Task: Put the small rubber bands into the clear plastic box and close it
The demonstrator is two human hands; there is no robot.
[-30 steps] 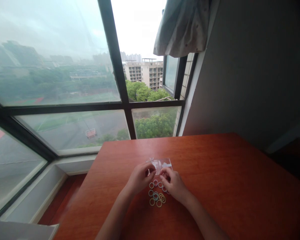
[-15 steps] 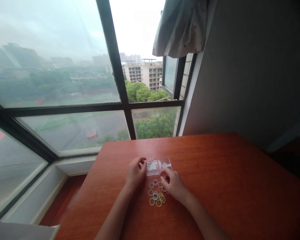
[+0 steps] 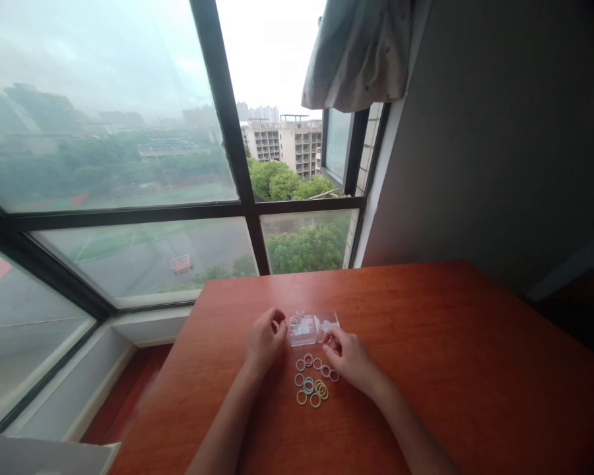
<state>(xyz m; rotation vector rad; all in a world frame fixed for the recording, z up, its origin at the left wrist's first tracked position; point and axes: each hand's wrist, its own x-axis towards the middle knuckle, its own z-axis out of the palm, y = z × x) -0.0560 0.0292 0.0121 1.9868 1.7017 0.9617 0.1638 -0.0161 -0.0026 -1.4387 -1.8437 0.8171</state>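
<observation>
A clear plastic box (image 3: pixel 302 333) stands on the table, with small pale pieces at its back left corner. Beside its left wall is my left hand (image 3: pixel 266 340), fingers loosely curled with a gap between thumb and forefinger, holding nothing that I can see. To the right lies a clear, flat lid-like part (image 3: pixel 329 318), partly behind my right hand (image 3: pixel 347 354). The right fingertips are pinched together over its near edge; anything between them is too small to make out. Several thin pastel rings (image 3: pixel 309 385), yellow, blue, green and pink, lie flat in front of the box.
The reddish-brown wooden table (image 3: pixel 455 356) stretches out on both sides of my arms. Dark-framed windows (image 3: pixel 129 214) rise behind and left of it, and a curtain (image 3: pixel 359 59) hangs at the upper right. A grey wall (image 3: pixel 475 145) stands to the right.
My right hand has shifted slightly right and up, uncovering more rings below it. My left hand has drawn a little left, away from the box.
</observation>
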